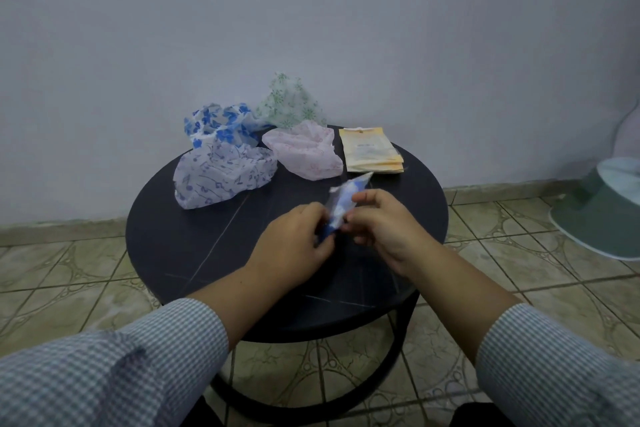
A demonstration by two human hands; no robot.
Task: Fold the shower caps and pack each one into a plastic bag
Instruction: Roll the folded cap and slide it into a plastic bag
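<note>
Against a pale wall, over a patterned tile floor (86,267), a round dark table (194,232) carries four loose shower caps: a purple-note cap (221,180), a blue-flower cap (218,125) behind it, a green-print cap (291,102), and a pink cap (304,149). Right of these lies one stack of yellowish plastic bags (370,151). Above the table's near half, the left hand (294,243) and right hand (381,222) pinch one folded blue cap (341,204) between curled fingers. A green fan base (602,215) stands far right.
</note>
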